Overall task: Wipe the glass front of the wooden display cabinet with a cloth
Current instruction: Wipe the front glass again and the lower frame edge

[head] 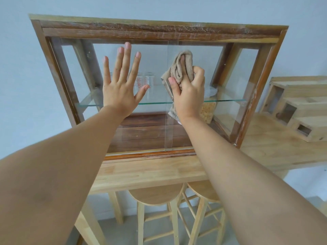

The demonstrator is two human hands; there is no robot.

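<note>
The right hand (188,91) is closed around a bunched beige cloth (180,68) and presses it on the glass front (154,55) of the wooden display cabinet (159,30), high on the pane, just right of the vertical seam where two panes seem to overlap. To its left, the left hand (120,85) lies flat on the glass with fingers spread and holds nothing.

The wiping seems to be in progress. The risk I see is the flat palm: it can leave new marks on the glass. Also, if the panes are sliding ones, a strong push of the cloth sideways could move one. Behind the left hand, measuring glasses (143,82) stand on the glass shelf (155,103); shaking the cabinet could disturb them.
</note>
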